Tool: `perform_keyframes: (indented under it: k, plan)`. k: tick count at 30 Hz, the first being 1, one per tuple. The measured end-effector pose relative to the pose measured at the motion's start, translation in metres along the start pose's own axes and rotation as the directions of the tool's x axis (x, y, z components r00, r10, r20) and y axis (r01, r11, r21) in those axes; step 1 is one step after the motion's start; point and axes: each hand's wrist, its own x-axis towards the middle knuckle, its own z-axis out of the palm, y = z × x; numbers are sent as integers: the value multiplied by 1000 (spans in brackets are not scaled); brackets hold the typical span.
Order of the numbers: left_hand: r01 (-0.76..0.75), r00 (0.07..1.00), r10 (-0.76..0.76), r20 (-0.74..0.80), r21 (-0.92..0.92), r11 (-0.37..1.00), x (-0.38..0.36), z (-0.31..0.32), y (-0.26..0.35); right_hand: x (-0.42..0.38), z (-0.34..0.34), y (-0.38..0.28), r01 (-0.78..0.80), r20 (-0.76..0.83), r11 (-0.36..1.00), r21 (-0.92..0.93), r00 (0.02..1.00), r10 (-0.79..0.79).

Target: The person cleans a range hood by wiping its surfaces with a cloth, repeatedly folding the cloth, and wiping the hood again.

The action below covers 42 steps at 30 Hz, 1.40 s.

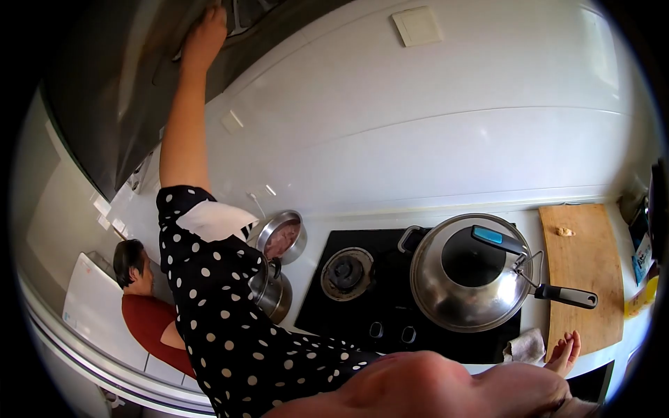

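Note:
My left hand (205,36) is raised high to the underside of a dark range hood (104,104). Its fingers are curled in against the hood, and what they hold is hidden. Low on the right, my right hand (566,354) is open with loosely bent fingers and holds nothing visible. It is nearest to the lower edge of a wooden cutting board (585,279) and a crumpled grey cloth (527,346). A large steel wok lid (446,299) with a dark window and a blue-black handle (498,239) covers a wok, whose long handle (568,296) points right over the board.
Left of the wok is a bare burner (347,274) on the black cooktop (390,313). A steel pot (300,244) with reddish-brown contents and another pot (275,299) stand farther left. A small pale piece (565,232) lies on the board. Another person (150,313) in red is at lower left.

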Motion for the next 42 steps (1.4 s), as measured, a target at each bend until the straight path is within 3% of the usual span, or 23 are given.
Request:
perform_keyframes:
  k: [2, 5, 8, 11, 12, 14, 17, 20, 23, 26, 29, 32, 35, 38, 41, 42]
  plan:
    - [0, 999, 2, 44, -38, 999, 20, -11, -7, 18, -16, 19, -32, 63, 997, 68, 998, 28]
    - [198, 979, -177, 99, -273, 941, -7, -21, 5, 47, -41, 47, -111, 112, 988, 109, 989, 99]
    - [35, 994, -56, -98, -203, 978, -30, -13, 4, 68, -62, 74, -158, 46, 982, 104, 987, 154]
    - [126, 980, -76, 184, -275, 953, 9, -1, -2, 95, -101, 98, -156, 33, 981, 113, 988, 154]
    - [114, 984, -67, 163, -296, 948, 22, 1, -4, 98, -106, 102, -142, 2, 982, 123, 990, 143]
    - [102, 989, -58, 138, -336, 936, 32, 0, -6, 91, -100, 95, -143, -86, 983, 117, 984, 154]
    - [129, 975, -106, 197, -106, 986, -4, -12, 16, 81, -89, 80, -147, -111, 983, 114, 981, 159]
    - [34, 999, -33, 17, -31, 999, -15, 0, 14, 79, -86, 77, -150, -129, 981, 123, 978, 165]
    - [23, 999, -15, 47, -170, 985, 42, 9, -5, 75, -82, 72, -139, -157, 982, 125, 975, 158]
    - [110, 993, -98, 66, -204, 973, 45, -19, 11, 71, -79, 66, -125, -177, 985, 122, 973, 146]
    - [125, 984, -128, 127, 28, 992, -16, 21, 41, 72, -72, 61, -118, -178, 987, 113, 974, 137]
    - [130, 968, -69, 242, -246, 960, 2, 24, 27, 71, -65, 53, -97, -214, 989, 107, 970, 118]
    - [140, 989, -122, 82, -266, 954, 58, 17, -2, 58, -49, 40, -78, -262, 992, 104, 960, 103]
    - [188, 957, -173, 233, -43, 981, 26, 10, 24, 36, -18, 24, -85, -256, 993, 79, 961, 103]
    - [66, 998, -65, 13, -158, 985, -17, 14, 40, 25, -7, 20, -121, -191, 990, 77, 972, 134]
    - [147, 987, -128, 101, -215, 965, -7, 6, 41, 23, -8, 18, -131, -169, 989, 75, 975, 142]
